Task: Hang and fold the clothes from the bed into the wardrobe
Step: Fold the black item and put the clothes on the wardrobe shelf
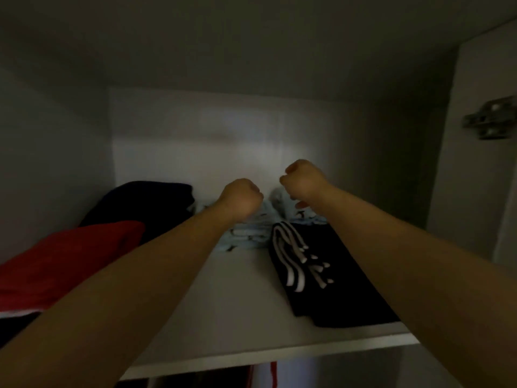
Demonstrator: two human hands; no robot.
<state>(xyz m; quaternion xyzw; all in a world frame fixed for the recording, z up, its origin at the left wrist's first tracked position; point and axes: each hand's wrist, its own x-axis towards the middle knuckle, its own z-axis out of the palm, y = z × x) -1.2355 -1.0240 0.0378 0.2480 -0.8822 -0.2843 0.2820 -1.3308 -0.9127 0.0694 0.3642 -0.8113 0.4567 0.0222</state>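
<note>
Centrally, light-blue garment [243, 235] lies folded at shelf [237, 298] back, long axis across frame, touching under left grip [242, 198]; right grip [303, 180] hovers upper right. Both curled; whether clamped on cloth, cannot tell.

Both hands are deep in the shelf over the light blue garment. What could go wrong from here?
The black striped garment lies near the front edge of the shelf, under the right forearm; withdrawing could drag it off. The light blue garment looks bunched under the left hand, so its fold may loosen.
</note>
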